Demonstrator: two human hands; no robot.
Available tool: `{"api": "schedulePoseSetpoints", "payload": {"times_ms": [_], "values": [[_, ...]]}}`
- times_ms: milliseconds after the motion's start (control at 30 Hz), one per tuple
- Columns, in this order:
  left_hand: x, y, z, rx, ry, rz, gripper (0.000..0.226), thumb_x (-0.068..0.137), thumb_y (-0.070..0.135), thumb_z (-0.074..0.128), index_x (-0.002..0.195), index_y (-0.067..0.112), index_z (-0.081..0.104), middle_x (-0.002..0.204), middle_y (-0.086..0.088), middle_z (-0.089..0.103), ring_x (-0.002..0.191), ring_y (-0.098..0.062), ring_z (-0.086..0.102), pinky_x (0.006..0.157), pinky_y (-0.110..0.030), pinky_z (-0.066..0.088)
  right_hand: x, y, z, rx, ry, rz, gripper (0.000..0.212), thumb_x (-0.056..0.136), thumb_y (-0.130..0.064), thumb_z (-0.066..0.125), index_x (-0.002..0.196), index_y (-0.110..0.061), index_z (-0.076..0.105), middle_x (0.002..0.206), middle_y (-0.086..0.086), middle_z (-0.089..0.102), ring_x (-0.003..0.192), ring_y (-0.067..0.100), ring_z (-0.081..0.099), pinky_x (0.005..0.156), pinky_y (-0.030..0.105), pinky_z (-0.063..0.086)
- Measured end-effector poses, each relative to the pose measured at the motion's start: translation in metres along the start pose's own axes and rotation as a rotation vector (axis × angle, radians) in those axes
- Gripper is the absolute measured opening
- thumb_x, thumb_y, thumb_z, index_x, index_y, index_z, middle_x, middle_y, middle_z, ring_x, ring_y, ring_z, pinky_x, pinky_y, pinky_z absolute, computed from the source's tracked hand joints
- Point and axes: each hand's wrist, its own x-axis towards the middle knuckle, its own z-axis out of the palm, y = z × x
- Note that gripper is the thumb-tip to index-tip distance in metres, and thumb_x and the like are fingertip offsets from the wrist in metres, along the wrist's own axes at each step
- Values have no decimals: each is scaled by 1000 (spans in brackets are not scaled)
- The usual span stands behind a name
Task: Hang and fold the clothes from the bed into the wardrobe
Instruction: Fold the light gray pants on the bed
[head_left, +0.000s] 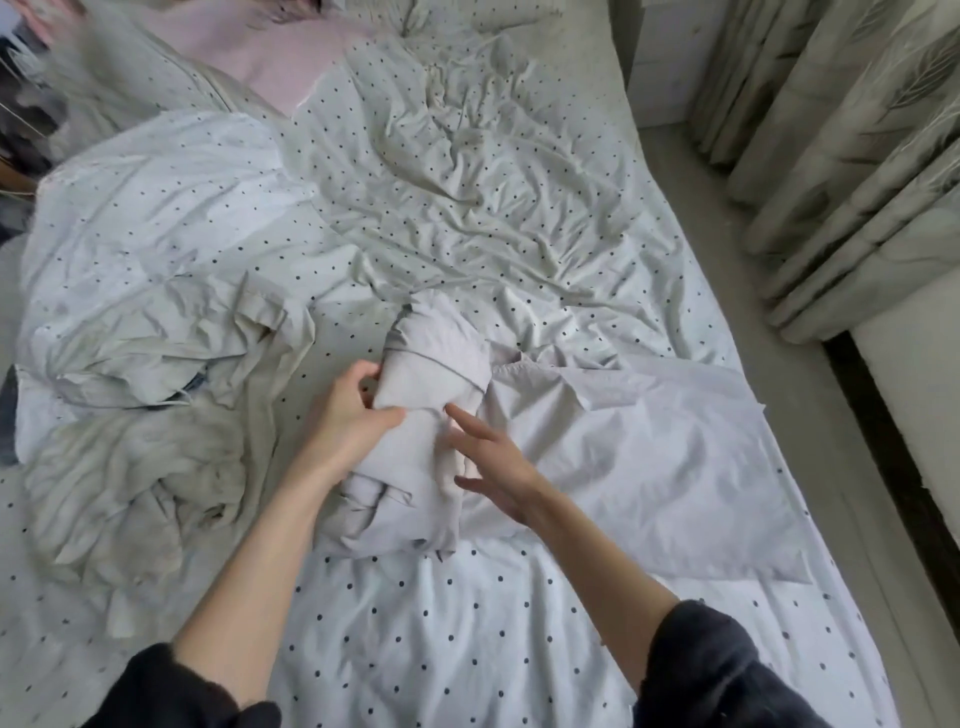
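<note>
On the polka-dot bed (415, 597), the left hand (348, 421) pinches the left edge of the pale grey garment (421, 415) (thumb on top, fingers tucked under), while the right hand (488, 462) hovers spread and holding nothing just right of it, the garment's long axis running away from the person, left of the grey pillow (649, 467).

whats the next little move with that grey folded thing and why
Probably bring the right hand down onto the grey garment to press or grip it. The left hand already pinches its left edge, while the right hand's fingers are spread beside it, barely touching, and the bundle lies loosely folded on the dotted sheet.
</note>
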Motion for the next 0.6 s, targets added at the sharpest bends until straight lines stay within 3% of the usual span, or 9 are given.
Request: {"api": "schedulePoseSetpoints", "payload": {"times_ms": [100,200,333,400,500,567,600], "values": [[-7,24,42,133,15,87,43,72,23,71,109,23,49,100,0,60,86,-22,56,76,-33,47,-5,-8,-30,213,53,17,30,100,-30,43,128,-26,50,124,-10,52,113,13,52,90,41,49],[-18,44,95,65,-39,175,44,76,25,71,110,24,44,103,-1,57,92,-24,58,79,-36,49,-22,-15,-70,287,121,5,37,101,-41,33,118,-21,58,104,-8,62,89,12,59,71,32,50],[-20,45,151,-33,-394,84,56,85,25,66,135,21,40,123,-2,50,111,-17,54,94,-30,43,-54,-15,-120,229,290,-17,37,101,-44,28,106,-28,61,104,-11,66,89,11,61,77,32,49],[-20,36,164,-116,-468,108,46,89,15,62,132,16,47,125,-5,53,105,-13,58,91,-25,45,-65,-6,-132,74,419,-41,26,101,-36,37,105,-30,62,108,-14,64,98,9,59,87,34,47],[-9,10,155,-272,-197,136,24,87,0,60,109,10,61,95,0,64,75,6,57,73,-16,45,-71,15,-132,-389,617,-200,29,98,-20,48,124,-18,60,134,-3,54,123,11,50,105,34,40],[1,-12,137,-242,32,54,22,83,6,67,103,14,60,85,3,61,75,-2,58,74,-17,45,-70,22,-119,-561,588,-294,31,96,-17,51,126,-13,60,139,1,50,125,10,47,105,28,38],[7,-23,128,-228,70,-21,27,82,10,70,106,14,59,89,0,60,81,-11,58,78,-22,45,-67,26,-114,-629,554,-314,33,96,-17,52,128,-14,59,140,2,48,128,12,45,106,27,36]]}}
